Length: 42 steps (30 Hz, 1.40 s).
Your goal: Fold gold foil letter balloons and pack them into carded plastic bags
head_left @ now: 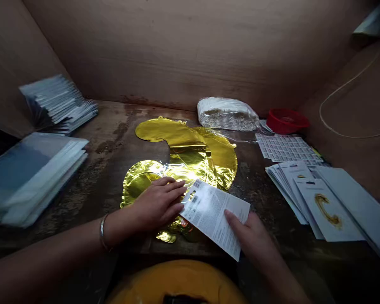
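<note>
Gold foil balloons (190, 152) lie flat and overlapping in the middle of the wooden table. My left hand (158, 200) rests over them with fingers stretched out, its fingertips close to the upper left corner of a white printed card (209, 211). Whether those fingertips touch the card, I cannot tell. My right hand (251, 236) grips the card at its lower right edge, thumb on top. The card is tilted, with small print, a barcode and a hang hole facing up. It covers part of the foil.
Clear plastic sleeves (34, 177) and a fanned stack of packets (60, 105) lie left. At the back are a wrapped white bundle (228, 114) and a red round container (286, 121). A sticker sheet (288, 148) and cards showing a gold C (329, 211) lie right.
</note>
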### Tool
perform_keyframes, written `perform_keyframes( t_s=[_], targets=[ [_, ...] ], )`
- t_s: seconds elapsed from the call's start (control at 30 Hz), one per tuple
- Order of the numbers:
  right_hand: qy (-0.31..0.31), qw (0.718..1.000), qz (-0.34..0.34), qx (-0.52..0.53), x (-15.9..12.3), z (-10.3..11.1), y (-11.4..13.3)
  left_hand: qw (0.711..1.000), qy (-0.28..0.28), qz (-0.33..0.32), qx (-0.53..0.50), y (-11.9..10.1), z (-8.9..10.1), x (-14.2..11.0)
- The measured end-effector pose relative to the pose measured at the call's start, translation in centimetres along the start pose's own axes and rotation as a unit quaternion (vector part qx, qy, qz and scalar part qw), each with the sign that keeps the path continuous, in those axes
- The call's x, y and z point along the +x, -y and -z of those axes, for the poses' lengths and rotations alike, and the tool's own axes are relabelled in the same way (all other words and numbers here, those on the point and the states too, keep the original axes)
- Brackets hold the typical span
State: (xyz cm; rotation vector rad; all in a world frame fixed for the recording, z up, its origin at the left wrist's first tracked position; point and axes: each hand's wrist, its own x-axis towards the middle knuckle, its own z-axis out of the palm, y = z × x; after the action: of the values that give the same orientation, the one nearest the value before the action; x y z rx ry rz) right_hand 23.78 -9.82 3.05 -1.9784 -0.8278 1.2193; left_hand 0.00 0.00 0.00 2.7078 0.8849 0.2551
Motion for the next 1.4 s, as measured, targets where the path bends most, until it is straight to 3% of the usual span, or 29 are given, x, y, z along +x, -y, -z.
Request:
perform_keyframes(
  t_s=[0.27,0.43,0.53,0.67,0.73,0.77,0.83,0.9,0.93,0.97,1.0,1.07,1.1,1.17,1.23,1.4],
  targets=[
    [-0.007,0.999,0.045,-0.017,0.9,0.3,-1.3,1.0,-0.024,0.001,-0.013,-0.1,-0.1,-0.7],
    [-0.031,0.997,0.072,-0.004,0.8,-1.3,-2.3,0.999,-0.032,-0.024,-0.016,-0.3,0.4,-0.7],
    [-0.033,0.995,0.088,0.039,0.6,-2.7,-2.0,0.999,-0.041,-0.02,0.008,-0.2,0.1,-1.0],
    [0.027,0.989,0.063,0.133,1.1,-3.2,-1.8,0.999,-0.051,-0.002,0.008,0.1,0.0,-1.3],
    [0.067,0.974,0.041,0.21,1.4,-3.0,-2.1,0.996,-0.089,-0.002,-0.014,0.0,0.5,-1.3],
    [0.078,0.964,0.036,0.252,1.5,-2.8,-2.2,0.99,-0.138,0.007,-0.038,-0.2,0.8,-1.4],
    [0.071,0.941,0.038,0.329,1.6,-2.7,-2.2,0.941,-0.306,0.069,-0.124,-0.9,1.6,-1.4],
    [0.04,0.92,0.043,0.387,1.3,-2.7,-1.7,0.823,-0.468,0.173,-0.272,-2.2,2.2,-1.5],
    [0.024,0.912,0.043,0.406,1.0,-2.9,-1.3,0.76,-0.485,0.22,-0.373,-3.0,2.3,-1.5],
    [0.012,0.907,0.041,0.419,0.8,-3.0,-0.9,0.706,-0.451,0.252,-0.485,-3.8,2.3,-1.4],
    [0.005,0.904,0.038,0.427,0.5,-3.2,-0.6,0.659,-0.381,0.263,-0.592,-4.6,2.2,-1.3],
    [0.008,0.902,0.032,0.431,0.0,-3.8,-0.3,0.588,-0.245,0.234,-0.734,-6.0,1.8,-0.8],
    [0.012,0.901,0.031,0.432,-0.1,-4.0,-0.3,0.564,-0.221,0.215,-0.766,-6.6,1.5,-0.6],
    [0.012,0.901,0.03,0.432,-0.1,-4.4,-0.7,0.537,-0.244,0.198,-0.783,-7.2,1.0,-0.1],
    [-0.004,0.903,0.021,0.429,0.0,-4.8,-1.3,0.534,-0.262,0.205,-0.778,-7.5,0.6,0.1],
    [-0.03,0.906,0.006,0.422,0.3,-5.4,-1.8,0.568,-0.294,0.186,-0.746,-7.7,0.7,0.2]
  ],
)
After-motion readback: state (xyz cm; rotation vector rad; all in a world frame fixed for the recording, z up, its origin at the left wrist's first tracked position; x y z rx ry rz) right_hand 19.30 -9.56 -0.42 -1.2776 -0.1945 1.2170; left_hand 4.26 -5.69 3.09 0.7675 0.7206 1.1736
